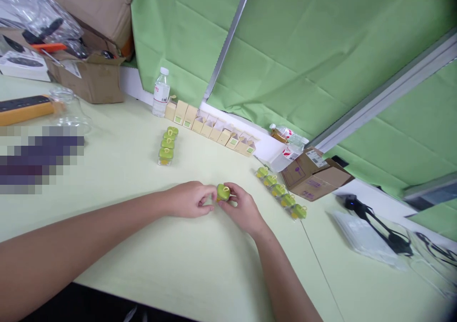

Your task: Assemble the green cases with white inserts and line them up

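Note:
A small clear jar with a green lid and a pale loop on top [223,193] stands over the middle of the table. My right hand [243,208] grips it from the right, between thumb and fingers. On its other side is my left hand [191,199], index finger at the jar's edge and thumb apart from it; its other fingers are curled. Farther back on the left, a short row of matching jars [166,153] runs away from me. Another slanted row of such jars [280,189] stands to the right, with yellow showing inside.
Small beige cartons [214,130] line the wall, beside an upright water bottle [161,93]. Bottles [285,155] and a cardboard box [314,174] stand at back right. Clear plastic sleeves [364,238] and cables lie far right. A power strip [26,109] is at left.

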Available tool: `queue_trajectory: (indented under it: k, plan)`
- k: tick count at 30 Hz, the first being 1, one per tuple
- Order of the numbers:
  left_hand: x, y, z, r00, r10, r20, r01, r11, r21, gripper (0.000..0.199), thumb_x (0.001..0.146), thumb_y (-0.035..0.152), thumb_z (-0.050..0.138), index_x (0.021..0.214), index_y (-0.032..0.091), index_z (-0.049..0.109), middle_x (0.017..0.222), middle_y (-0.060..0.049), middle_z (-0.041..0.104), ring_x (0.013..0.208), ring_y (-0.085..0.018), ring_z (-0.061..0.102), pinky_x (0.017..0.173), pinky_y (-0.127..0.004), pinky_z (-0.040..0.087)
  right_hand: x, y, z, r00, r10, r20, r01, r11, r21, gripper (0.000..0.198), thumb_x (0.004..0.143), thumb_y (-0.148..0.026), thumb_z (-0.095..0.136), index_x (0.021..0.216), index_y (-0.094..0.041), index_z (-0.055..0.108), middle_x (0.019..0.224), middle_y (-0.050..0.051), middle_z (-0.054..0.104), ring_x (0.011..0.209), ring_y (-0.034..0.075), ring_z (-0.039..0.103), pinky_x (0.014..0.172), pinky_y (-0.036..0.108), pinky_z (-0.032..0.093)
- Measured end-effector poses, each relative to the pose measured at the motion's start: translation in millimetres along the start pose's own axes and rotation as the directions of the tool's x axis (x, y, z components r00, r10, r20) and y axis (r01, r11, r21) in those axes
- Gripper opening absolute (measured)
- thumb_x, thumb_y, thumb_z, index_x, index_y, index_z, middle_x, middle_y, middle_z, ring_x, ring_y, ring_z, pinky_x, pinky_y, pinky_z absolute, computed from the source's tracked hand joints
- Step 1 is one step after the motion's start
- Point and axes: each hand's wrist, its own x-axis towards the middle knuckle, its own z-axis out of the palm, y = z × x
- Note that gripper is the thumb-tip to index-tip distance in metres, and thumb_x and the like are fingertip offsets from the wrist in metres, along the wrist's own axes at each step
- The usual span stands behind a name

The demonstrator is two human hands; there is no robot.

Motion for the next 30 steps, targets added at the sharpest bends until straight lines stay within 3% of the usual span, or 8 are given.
queue_trajectory:
  k: [1, 4, 12, 18, 24, 30]
  plan:
    - [0, 1, 2, 1.000, 0.015, 0.020, -0.016, 1.000, 0.025, 0.009, 0.085, 0.029, 0.055, 0.088, 0.022, 0.060, 0.060, 0.006, 0.055, 0.052, -0.010, 0.047, 0.052, -0.024, 0.032, 1, 4, 0, 1.000, -0.012, -0.018, 0.012, 1.000, 0.012, 0.041, 0.079, -0.025, 0.070, 0.119, -0.023, 0.062, 0.117, 0.007, 0.065, 0.096, 0.019, 0.067, 0.087, 0.035, 0.057]
    - [0, 4, 7, 0.995, 0.066, 0.076, -0.073, 0.994, 0.086, 0.023, 0.083, 0.030, 0.057, 0.064, 0.019, 0.051, 0.057, 0.004, 0.056, 0.051, -0.010, 0.047, 0.052, -0.025, 0.030, 4, 15, -2, 0.998, -0.019, -0.055, 0.019, 1.000, 0.001, 0.047, 0.079, -0.027, 0.070, 0.125, -0.023, 0.062, 0.123, 0.009, 0.062, 0.099, 0.020, 0.066, 0.089, 0.038, 0.057]
    - [3, 5, 9, 0.996, 0.065, 0.055, -0.070, 0.994, 0.082, 0.027, 0.081, 0.028, 0.062, 0.059, 0.019, 0.049, 0.054, 0.004, 0.052, 0.050, -0.011, 0.044, 0.051, -0.028, 0.028, 26, 12, 5, 0.997, 0.074, -0.032, -0.075, 0.997, -0.029, 0.048, 0.079, -0.028, 0.069, 0.126, -0.024, 0.060, 0.118, 0.006, 0.069, 0.096, 0.020, 0.067, 0.081, 0.036, 0.059]
    - [6, 0, 14, 0.996, 0.087, 0.023, -0.088, 0.992, 0.091, 0.023, 0.076, 0.021, 0.060, 0.056, 0.019, 0.049, 0.052, 0.005, 0.049, 0.048, -0.011, 0.039, 0.049, -0.029, 0.026, 99, -12, 41, 1.000, 0.006, 0.021, -0.003, 0.992, -0.126, 0.046, 0.072, -0.019, 0.074, 0.117, -0.025, 0.064, 0.115, 0.000, 0.071, 0.086, 0.016, 0.068, 0.084, 0.033, 0.057]
    - [8, -5, 12, 0.995, 0.101, 0.027, -0.101, 0.995, 0.022, 0.020, 0.075, 0.020, 0.061, 0.059, 0.019, 0.049, 0.055, 0.004, 0.052, 0.048, -0.010, 0.038, 0.049, -0.027, 0.028, 186, -22, 79, 1.000, -0.006, -0.010, 0.003, 0.973, -0.229, 0.045, 0.077, -0.020, 0.071, 0.121, -0.024, 0.064, 0.110, 0.002, 0.071, 0.078, 0.015, 0.068, 0.084, 0.033, 0.054]
    - [10, -16, 12, 0.994, 0.103, 0.045, -0.100, 0.994, -0.049, 0.021, 0.078, 0.022, 0.055, 0.062, 0.019, 0.042, 0.058, 0.004, 0.051, 0.052, -0.011, 0.041, 0.050, -0.024, 0.031, 237, -30, 99, 0.999, 0.011, -0.035, -0.021, 0.953, -0.301, 0.044, 0.075, -0.020, 0.073, 0.118, -0.024, 0.064, 0.112, 0.002, 0.071, 0.101, 0.020, 0.065, 0.096, 0.034, 0.048]
